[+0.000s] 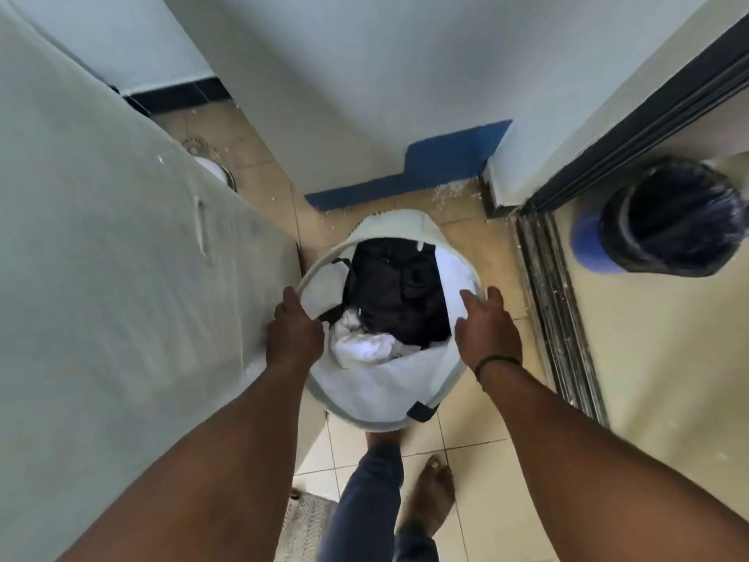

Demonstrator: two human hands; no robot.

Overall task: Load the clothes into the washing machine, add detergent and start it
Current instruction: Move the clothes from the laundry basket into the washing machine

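Observation:
A round white laundry basket point(377, 393) stands on the tiled floor below me, with its lid flap folded back at the far side. Inside lie dark clothes point(399, 296) and a crumpled white garment point(367, 344). My left hand point(294, 332) grips the basket's left rim, thumb over the edge. At the right rim my right hand point(488, 326) has its fingers spread and touches or nearly touches the edge. A large pale grey covered surface point(113, 245) fills the left side; I cannot tell whether it is the washing machine.
A blue bin lined with a black bag point(664, 221) stands at the right beyond a dark sliding-door track point(555, 318). White walls with a blue skirting point(405, 176) close the far side. My legs and bare feet point(429, 492) are below the basket; a floor mat point(304, 521) lies at bottom left.

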